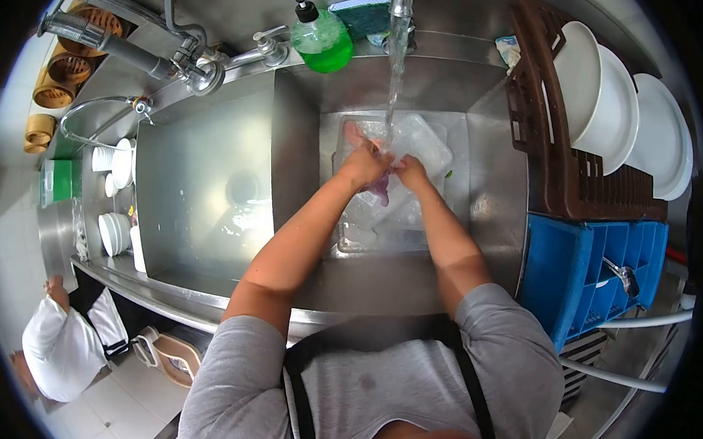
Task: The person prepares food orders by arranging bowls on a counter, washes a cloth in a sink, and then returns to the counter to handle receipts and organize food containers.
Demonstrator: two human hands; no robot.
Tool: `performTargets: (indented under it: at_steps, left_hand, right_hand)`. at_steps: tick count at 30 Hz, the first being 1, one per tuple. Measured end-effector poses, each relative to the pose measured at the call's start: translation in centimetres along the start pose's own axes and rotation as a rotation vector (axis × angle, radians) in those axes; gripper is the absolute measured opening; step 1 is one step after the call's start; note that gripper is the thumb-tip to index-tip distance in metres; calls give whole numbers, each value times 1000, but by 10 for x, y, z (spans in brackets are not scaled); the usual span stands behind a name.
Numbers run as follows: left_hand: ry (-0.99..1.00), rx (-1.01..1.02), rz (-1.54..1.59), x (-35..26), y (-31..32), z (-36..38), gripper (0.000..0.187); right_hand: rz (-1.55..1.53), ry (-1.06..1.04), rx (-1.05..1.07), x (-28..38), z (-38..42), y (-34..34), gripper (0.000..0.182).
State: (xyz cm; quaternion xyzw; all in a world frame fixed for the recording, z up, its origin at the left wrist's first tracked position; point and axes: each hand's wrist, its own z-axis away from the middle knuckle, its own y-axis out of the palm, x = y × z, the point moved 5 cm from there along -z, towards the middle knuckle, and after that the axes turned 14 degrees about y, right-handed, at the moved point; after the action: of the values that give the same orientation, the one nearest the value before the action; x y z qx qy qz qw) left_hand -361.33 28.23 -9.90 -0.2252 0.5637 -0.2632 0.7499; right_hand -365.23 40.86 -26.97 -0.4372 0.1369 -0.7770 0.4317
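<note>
Left hand [362, 167] and right hand [412, 174] clamp 1 purplish item [380, 191] under running water [393, 93], a plain-sided green pump bottle [322, 44] behind

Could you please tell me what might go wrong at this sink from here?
Running water could splash off the left hand and right hand. The wet pinkish-purple item in the left hand may slip into the basin. The soap bottle behind the basin might be knocked over.
</note>
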Motion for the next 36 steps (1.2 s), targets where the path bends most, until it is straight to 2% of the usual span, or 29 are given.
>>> performTargets:
  at_steps: [1, 4, 5, 7, 8, 9, 10, 11, 12, 14, 15, 18, 19, 22, 23, 26, 27, 29, 30, 31, 32, 34, 35, 36]
  left_hand:
    - [-20, 62, -117, 7, 3, 2, 38]
    - [369, -16, -156, -2, -9, -15, 47]
    - [531, -55, -195, 0, -8, -27, 46]
    - [458, 112, 382, -16, -20, -30, 42]
    - [413, 201, 667, -27, -27, -28, 40]
    - [410, 187, 724, -36, -37, -26, 29]
    - [434, 171, 719, -43, -44, -23, 26]
    - [458, 152, 713, -49, -50, -19, 23]
    - [481, 133, 709, -53, -55, -16, 19]
    - [340, 178, 365, -36, -53, -21, 16]
    - [266, 198, 195, -28, -51, -23, 15]
    - [559, -10, 567, -63, -67, -14, 15]
    - [585, -44, 831, -82, -71, -4, 17]
    - [675, -106, 670, -98, -59, -4, 27]
    - [666, -104, 735, -98, -56, -4, 23]
    - [574, -28, 477, -85, -67, -5, 18]
    - [565, -129, 446, -87, -84, -4, 14]
    - [468, -102, 933, -87, -104, -4, 15]
    - [451, -103, 1135, -92, -114, -3, 17]
    - [393, -64, 1262, -98, -120, 0, 30]
    - [280, -63, 1424, -104, -118, 2, 35]
    - [40, -57, 1735, -119, -99, 2, 47]
    - [-52, -127, 1703, -115, -89, -5, 53]
    - [282, -149, 1932, -108, -72, -23, 48]
  right_hand:
    - [-88, -80, 25, 17, 13, -21, 24]
    - [-328, -311, 146, 76, 31, -59, 20]
    - [-384, -326, 217, 96, 43, -70, 18]
    - [-495, -359, 359, 136, 69, -98, 14]
    - [-454, -382, 337, 149, 78, -114, 14]
    - [-414, -405, 315, 161, 86, -130, 13]
    - [-374, -425, 294, 173, 96, -143, 13]
    - [-293, -456, 129, 184, 108, -162, 18]
    - [-342, -443, 119, 193, 120, -176, 18]
    - [-443, -414, 100, 203, 139, -197, 19]
    - [-621, -533, 140, 208, 144, -204, 22]
    - [-851, -403, 120, 204, 154, -217, 20]
    - [-1015, -411, 158, 200, 144, -210, 22]
    - [-914, -379, 292, 210, 156, -198, 27]
    - [-920, -399, 214, 212, 153, -198, 31]
    - [-917, -512, 84, 215, 152, -215, 35]
    - [-692, -581, 117, 215, 150, -213, 35]
    - [-242, -694, 184, 203, 140, -202, 35]
    - [-294, -598, 233, 195, 132, -203, 34]
    - [-342, -503, 281, 189, 124, -205, 33]
    - [-389, -406, 328, 183, 118, -204, 32]
    - [-872, -686, 260, 202, 136, -200, 21]
    - [-1080, -789, 251, 218, 153, -194, 19]
    - [-1287, -889, 241, 226, 168, -187, 17]
